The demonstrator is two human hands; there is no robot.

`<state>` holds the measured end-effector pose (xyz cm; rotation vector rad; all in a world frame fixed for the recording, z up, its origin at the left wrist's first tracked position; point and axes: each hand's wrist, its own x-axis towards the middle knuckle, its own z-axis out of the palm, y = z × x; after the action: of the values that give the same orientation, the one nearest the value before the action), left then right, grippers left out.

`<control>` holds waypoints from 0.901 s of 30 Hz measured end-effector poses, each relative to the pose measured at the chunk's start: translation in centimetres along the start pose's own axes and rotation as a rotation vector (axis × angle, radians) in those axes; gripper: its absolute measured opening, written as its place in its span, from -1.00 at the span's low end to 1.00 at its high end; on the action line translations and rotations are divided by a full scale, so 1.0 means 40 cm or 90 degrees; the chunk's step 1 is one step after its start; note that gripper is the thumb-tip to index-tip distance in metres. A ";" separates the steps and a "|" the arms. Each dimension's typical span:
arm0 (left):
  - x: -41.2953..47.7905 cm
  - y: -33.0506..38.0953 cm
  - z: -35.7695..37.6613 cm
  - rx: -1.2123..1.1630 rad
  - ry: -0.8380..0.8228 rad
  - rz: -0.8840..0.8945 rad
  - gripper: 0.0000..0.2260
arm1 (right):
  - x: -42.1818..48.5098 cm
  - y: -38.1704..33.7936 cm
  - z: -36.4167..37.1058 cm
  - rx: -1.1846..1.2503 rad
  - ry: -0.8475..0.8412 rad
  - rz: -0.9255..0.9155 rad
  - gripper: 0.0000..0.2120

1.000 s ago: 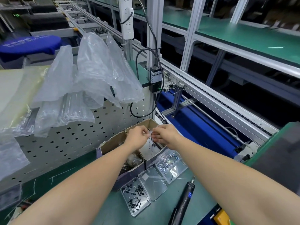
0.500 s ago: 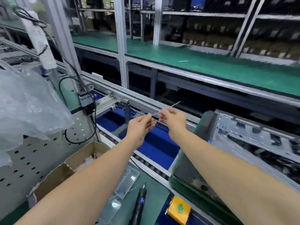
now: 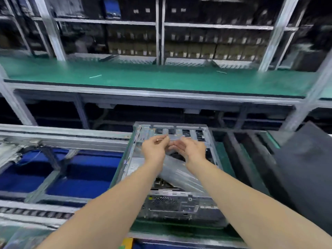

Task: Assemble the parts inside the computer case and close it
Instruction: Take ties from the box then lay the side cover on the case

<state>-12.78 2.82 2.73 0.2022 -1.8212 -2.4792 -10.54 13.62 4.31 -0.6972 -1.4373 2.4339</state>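
The grip of the left hand (image 3: 155, 150) was clamped, thumb against forefinger, on a thin white cable tie (image 3: 162, 138), whose free end pointed up and to the right. The right hand (image 3: 193, 150) lay just beside it, palm turned up, grip apart and fingers relaxed. Motion blur prevented us from confirming whether it touched the tie.

Half a second earlier we had held the tie stretched between both hands above the conveyor (image 3: 62, 139). A second earlier both hands had been at the cardboard box of small parts further left. Both hands now hovered over the far half of the open computer case (image 3: 167, 203). We judged the fetch complete and the tie delivered to its point of use.

The case lay on its side on a green pallet (image 3: 226, 159), cover off, near wall toward us. A clear plastic bag (image 3: 179, 174) lay inside it, below the wrists. A dark panel (image 3: 305, 168), probably the side cover, rested to the right of the case, apart from it.

We judged that the tie would serve to bundle cables inside. The bag remained to be dealt with and the cover was not yet fitted, so closing was still some steps away.
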 end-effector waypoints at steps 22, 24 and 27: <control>0.014 -0.151 0.112 0.389 -0.047 0.047 -0.78 | 0.045 0.053 -0.248 -0.601 0.029 0.094 -0.62; 0.019 -0.160 0.127 0.346 -0.040 0.001 -0.78 | 0.052 0.061 -0.246 -0.531 0.061 0.092 -0.61; 0.031 -0.168 0.143 0.285 -0.025 -0.076 -0.77 | 0.065 0.067 -0.235 -0.452 0.091 0.112 -0.66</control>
<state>-14.60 10.10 -2.10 0.2904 -2.4242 -2.1174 -7.87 20.55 -2.58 -1.1455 -2.2689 1.8890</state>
